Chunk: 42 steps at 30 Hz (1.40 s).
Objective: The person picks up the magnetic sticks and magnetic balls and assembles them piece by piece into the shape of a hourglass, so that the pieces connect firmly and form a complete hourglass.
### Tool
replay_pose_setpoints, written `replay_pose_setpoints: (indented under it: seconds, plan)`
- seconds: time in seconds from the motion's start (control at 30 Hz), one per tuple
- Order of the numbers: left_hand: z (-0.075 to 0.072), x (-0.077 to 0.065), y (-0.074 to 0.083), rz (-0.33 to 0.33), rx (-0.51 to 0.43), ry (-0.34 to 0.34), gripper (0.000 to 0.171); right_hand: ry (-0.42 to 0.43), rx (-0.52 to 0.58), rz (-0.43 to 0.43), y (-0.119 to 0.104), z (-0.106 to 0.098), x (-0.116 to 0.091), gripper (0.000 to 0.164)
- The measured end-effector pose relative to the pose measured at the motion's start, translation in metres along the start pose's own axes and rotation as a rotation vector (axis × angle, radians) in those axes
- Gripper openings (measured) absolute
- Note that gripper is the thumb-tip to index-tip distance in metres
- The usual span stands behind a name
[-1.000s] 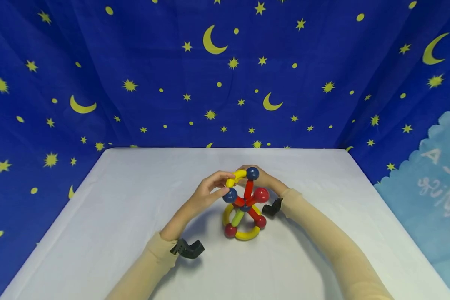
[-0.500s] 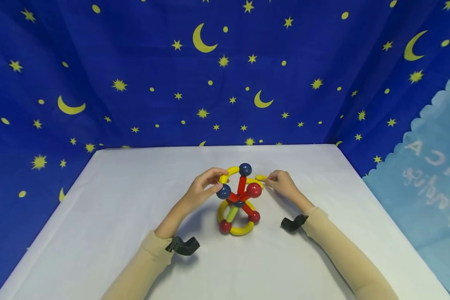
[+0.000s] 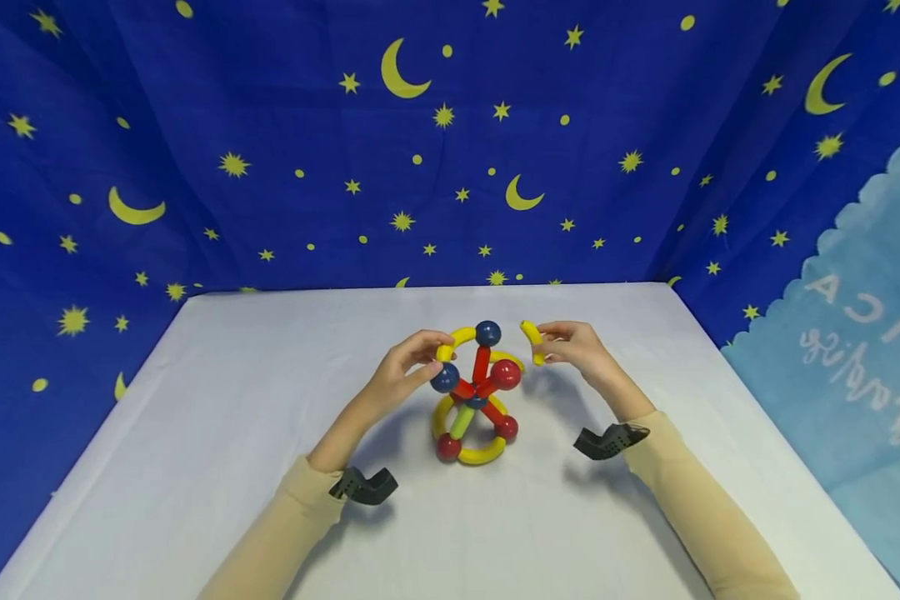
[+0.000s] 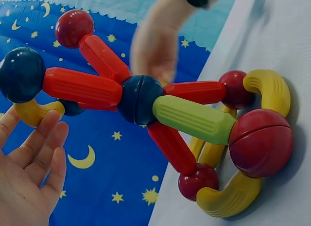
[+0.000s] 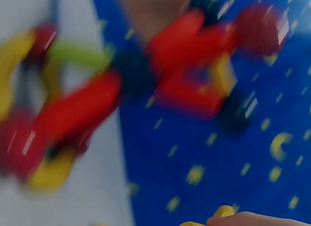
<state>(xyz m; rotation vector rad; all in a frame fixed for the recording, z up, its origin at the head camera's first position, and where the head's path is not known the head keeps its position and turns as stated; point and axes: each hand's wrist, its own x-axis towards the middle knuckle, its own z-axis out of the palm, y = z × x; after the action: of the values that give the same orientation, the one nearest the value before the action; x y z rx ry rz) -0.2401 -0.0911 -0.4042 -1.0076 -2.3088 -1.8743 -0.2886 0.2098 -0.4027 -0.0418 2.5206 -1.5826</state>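
A ball-and-stick construction (image 3: 482, 364) stands on the table. Red rods and one light green rod (image 4: 194, 119) fan out from its dark blue centre ball (image 4: 141, 99). Its base is a ring of red balls and yellow curved rods (image 3: 482, 455). My left hand (image 3: 399, 373) pinches the upper yellow curved rod (image 3: 462, 336), which joins two dark blue balls. To the right, my right hand (image 3: 581, 350) holds a loose yellow curved rod (image 3: 532, 342) in its fingertips, raised apart from the construction. The right wrist view is blurred, with just a finger and yellow ends at its bottom edge.
Another yellow curved rod (image 3: 507, 359) shows behind the construction, partly hidden. A white cloth covers the table (image 3: 255, 375). Blue star-and-moon fabric (image 3: 307, 125) hangs behind and beside it, with a light blue panel (image 3: 870, 333) at the right.
My right hand has come out from behind the construction to the right and lifted a yellow curved rod, now turned more upright. The left hand keeps its hold. The head view has shifted slightly.
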Motion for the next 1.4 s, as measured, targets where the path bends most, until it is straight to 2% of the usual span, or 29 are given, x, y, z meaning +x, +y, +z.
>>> replay_pose_setpoints:
  seconds: [0.2, 0.3, 0.53, 0.7, 1.03, 1.2, 1.4]
  plan:
    - [-0.001, 0.000, 0.000, 0.002, -0.007, 0.000, 0.036, -0.101, 0.233, -0.002, -0.045, 0.006, -0.023, 0.048]
    - [-0.001, 0.001, -0.001, 0.001, -0.010, -0.001, 0.036, -0.115, 0.289, -0.015, -0.059, 0.010, -0.033, 0.048]
    - [0.000, 0.001, -0.001, 0.008, -0.025, -0.007, 0.036, -0.117, 0.289, -0.018, -0.069, 0.017, -0.043, 0.046]
    - [-0.001, 0.001, 0.000, 0.013, -0.014, -0.004, 0.037, -0.153, 0.307, -0.021, -0.070, 0.019, -0.048, 0.048]
    - [0.000, 0.001, 0.004, 0.007, -0.006, -0.001, 0.035, -0.158, 0.186, -0.026, -0.064, 0.018, -0.052, 0.048]
    - [-0.002, 0.001, 0.003, 0.019, -0.009, 0.002, 0.036, -0.159, 0.116, -0.018, -0.060, 0.020, -0.052, 0.045]
    - [-0.003, 0.000, 0.001, 0.027, 0.001, -0.009, 0.041, -0.126, 0.136, -0.009, -0.050, 0.021, -0.039, 0.041]
